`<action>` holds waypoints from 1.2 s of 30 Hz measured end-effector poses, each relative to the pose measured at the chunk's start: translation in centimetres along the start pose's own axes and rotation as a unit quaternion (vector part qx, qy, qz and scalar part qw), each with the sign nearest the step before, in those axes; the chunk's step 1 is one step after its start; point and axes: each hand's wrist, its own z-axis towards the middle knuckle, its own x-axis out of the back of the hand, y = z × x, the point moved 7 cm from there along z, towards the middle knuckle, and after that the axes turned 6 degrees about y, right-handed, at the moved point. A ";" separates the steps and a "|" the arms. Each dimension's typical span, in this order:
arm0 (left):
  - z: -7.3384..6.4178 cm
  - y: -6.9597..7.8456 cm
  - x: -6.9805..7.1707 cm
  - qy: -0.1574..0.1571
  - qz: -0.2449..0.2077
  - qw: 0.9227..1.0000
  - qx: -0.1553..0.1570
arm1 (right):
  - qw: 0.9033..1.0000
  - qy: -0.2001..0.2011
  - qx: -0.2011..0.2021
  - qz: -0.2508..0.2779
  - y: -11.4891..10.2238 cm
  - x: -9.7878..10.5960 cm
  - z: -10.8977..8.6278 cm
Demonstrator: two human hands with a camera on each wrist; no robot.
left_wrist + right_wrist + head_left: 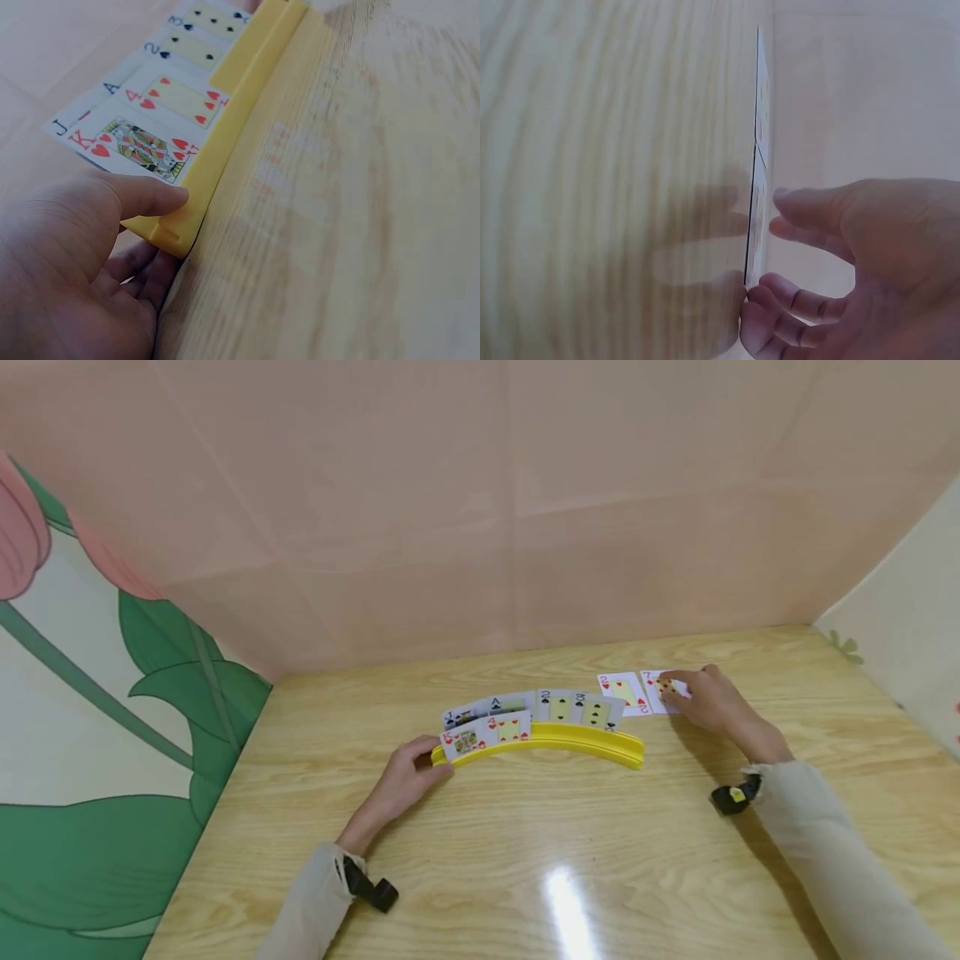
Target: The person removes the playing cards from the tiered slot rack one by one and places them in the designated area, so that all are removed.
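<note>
My left hand (399,783) grips the left end of the yellow curved card holder (585,739), thumb on its front side. In the holder's front row stand a king of hearts (135,146) and a 4 of hearts (184,103). Behind them are a jack (457,717), a partly covered ace (510,702), a 2 of spades (557,704) and a 3 of spades (597,711). Over a red 7 card (651,693) lying flat, my right hand (708,703) is lowered. Its thumb is just off the card while other fingertips (761,319) meet the card's near edge.
A 2 of hearts (621,693) lies flat on the wooden table (487,843), left of the 7. A pinkish sheet (510,527) rises behind the table's back edge. Wall panels with plant pictures (82,693) flank both sides.
</note>
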 end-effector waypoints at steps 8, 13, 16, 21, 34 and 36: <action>0.0 0.1 -0.1 -0.003 -0.005 1.000 0.004 | 1.000 0.005 0.004 -0.009 -0.5 0.8 -0.2; 0.2 0.2 0.0 -0.004 -0.007 1.000 0.002 | 1.000 0.018 0.016 -0.018 -1.3 1.4 -0.1; 0.1 0.0 0.0 0.000 -0.005 1.000 -0.001 | 0.999 0.039 0.030 -0.009 -2.2 2.0 -0.1; -0.5 -0.6 0.1 0.002 -0.002 1.000 0.001 | 0.995 0.080 0.051 0.017 -4.4 3.0 -0.6; 0.1 -0.2 0.6 0.020 0.015 1.000 0.001 | 0.986 0.130 0.090 0.053 -10.7 5.3 -1.0; 0.2 -0.2 0.6 0.016 0.011 1.000 -0.001 | 0.985 0.131 0.098 0.058 -11.3 5.4 -1.1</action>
